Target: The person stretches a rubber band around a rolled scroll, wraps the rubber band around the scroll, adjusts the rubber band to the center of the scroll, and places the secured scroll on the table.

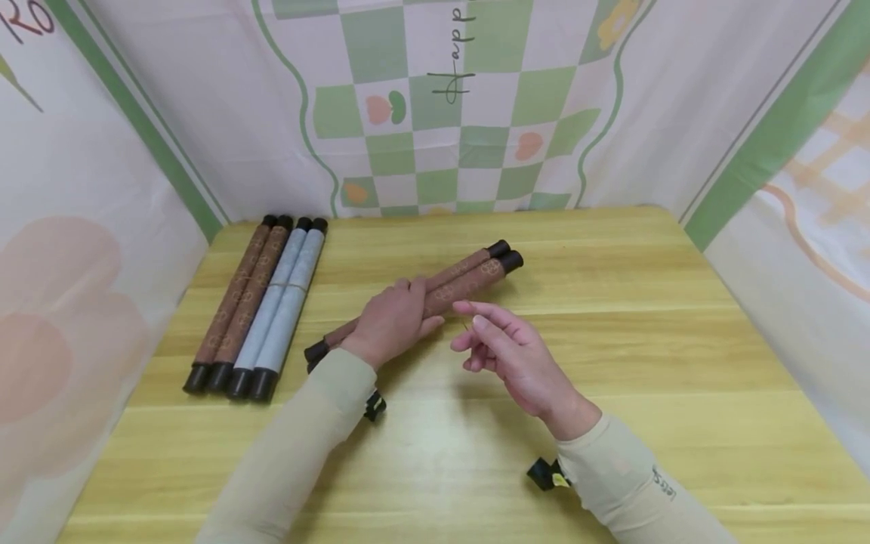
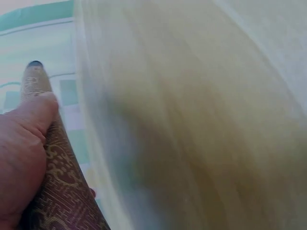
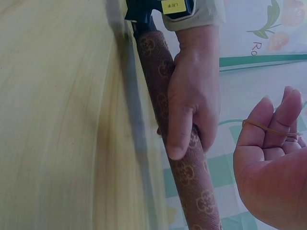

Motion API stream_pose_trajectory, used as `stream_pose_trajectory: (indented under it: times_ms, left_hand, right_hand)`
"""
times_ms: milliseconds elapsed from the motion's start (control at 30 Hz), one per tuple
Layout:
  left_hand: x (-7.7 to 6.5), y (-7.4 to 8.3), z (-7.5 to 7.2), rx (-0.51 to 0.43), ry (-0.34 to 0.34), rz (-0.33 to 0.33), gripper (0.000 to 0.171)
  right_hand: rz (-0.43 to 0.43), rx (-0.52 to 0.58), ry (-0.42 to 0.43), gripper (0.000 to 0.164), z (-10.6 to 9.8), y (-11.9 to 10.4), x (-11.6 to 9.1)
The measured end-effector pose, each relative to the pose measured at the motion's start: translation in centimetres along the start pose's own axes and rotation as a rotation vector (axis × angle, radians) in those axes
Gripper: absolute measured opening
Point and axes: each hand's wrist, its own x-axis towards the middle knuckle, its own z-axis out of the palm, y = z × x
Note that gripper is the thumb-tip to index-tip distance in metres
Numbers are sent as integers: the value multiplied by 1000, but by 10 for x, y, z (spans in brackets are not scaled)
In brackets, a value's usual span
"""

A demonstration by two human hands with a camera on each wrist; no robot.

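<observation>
Two brown scrolls (image 1: 469,285) with gold flower patterns and black end caps lie side by side, slanting across the middle of the table. My left hand (image 1: 394,321) grips them near their middle from above, thumb along the near side. In the left wrist view that thumb lies along a patterned scroll (image 2: 64,177). Just right of the scrolls, my right hand (image 1: 523,363) is raised with fingers bent. A thin tan rubber band (image 3: 271,129) is hooked over its fingers in the right wrist view, apart from the scrolls.
At the table's left, two more brown scrolls (image 1: 234,310) lie beside two pale blue scrolls (image 1: 288,295), which have a band (image 1: 288,285) round their middle. Printed cloth (image 1: 435,151) hangs behind and along both sides of the wooden table (image 1: 680,363).
</observation>
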Motion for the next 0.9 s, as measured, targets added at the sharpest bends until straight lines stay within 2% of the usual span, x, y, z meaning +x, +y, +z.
stream_pose_trajectory:
  times_ms: [100, 267, 367, 600, 767, 900]
  left_hand:
    - [-4, -3, -4, -17, 1, 7, 69]
    - [-16, -6, -11, -46, 20, 6, 71]
    - [-25, -7, -16, -53, 57, 7, 69]
    - [-45, -11, -26, -32, 187, 48, 61]
    - [-58, -13, -32, -33, 232, 72, 66]
    - [-67, -14, -36, -22, 272, 104, 64]
  right_hand:
    - [3, -30, 11, 43, -2, -1, 0]
    - [14, -153, 42, 48, -8, -6, 1]
    - [4, -200, 58, 47, -13, -10, 1]
    - [-36, -268, 126, 44, -27, -18, 1]
    - [-56, -366, 198, 44, -37, -24, 0]
    - [-67, -455, 222, 50, -47, -32, 0]
